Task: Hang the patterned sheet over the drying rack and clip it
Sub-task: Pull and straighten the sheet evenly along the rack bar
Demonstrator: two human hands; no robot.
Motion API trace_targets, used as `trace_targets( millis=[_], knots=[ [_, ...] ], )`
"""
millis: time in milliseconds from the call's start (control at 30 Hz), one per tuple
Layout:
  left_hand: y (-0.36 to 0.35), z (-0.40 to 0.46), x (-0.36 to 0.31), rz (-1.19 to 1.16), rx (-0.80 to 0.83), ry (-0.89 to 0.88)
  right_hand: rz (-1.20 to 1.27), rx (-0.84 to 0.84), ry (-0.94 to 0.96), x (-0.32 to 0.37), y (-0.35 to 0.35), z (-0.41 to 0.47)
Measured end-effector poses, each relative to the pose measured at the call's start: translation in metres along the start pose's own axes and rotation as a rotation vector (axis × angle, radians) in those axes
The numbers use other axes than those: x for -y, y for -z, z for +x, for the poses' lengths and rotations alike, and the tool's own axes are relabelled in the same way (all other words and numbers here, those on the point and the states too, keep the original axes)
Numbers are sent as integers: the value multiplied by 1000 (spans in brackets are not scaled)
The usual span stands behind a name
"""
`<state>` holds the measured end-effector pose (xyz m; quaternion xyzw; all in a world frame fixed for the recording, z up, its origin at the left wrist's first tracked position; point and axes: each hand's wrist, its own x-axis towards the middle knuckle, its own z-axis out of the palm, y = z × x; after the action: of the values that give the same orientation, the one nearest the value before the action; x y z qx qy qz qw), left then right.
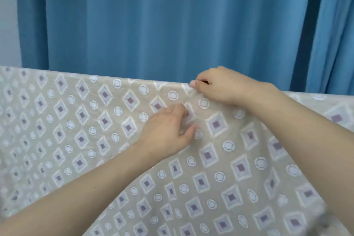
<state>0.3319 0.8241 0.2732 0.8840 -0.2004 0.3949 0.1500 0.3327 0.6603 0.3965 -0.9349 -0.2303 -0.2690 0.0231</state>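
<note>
Setting: blue curtain (172,21) across the whole upper half of the frame, pale wall at far upper left; near-to-far rundown below
Sheet, near part: patterned sheet (86,120) filling the lower half, beige with diamonds and rings, sloping down toward the bottom edge, fairly smooth at left, some slack folds at lower right
Left hand: left hand (168,130) at centre, lying on the cloth just below the fold line, fingers loosely curled with tips on the fabric, seemingly pinching a small ridge of it; blurred, so grip not certain
Right hand: right hand (220,86) right of centre on the top fold, thumb and forefinger pinched narrow on the sheet edge; something small and dark between the fingers, possibly a clip, too small to tell
Rack: hidden under the cloth, only the straight fold line across mid-frame hinting at a bar
Done: draping looks complete, sheet over the rack
Left: clipping, judged as under way or about to start; no fastened clip visible anywhere along the fold
</note>
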Motion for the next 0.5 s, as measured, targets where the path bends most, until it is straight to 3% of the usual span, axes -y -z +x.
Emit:
trace_targets(
  millis=[67,200,500],
  knots=[
    [-2,5,-24,-1,-109,-176,-18,42,-34,-28,14,-28],
    [-6,17,-86,-23,-311,-282,-10,85,-156,-91,47,-94],
    [-46,56,-238,-76,-200,-389,81,10,-391,-218,90,-221]
  ],
)
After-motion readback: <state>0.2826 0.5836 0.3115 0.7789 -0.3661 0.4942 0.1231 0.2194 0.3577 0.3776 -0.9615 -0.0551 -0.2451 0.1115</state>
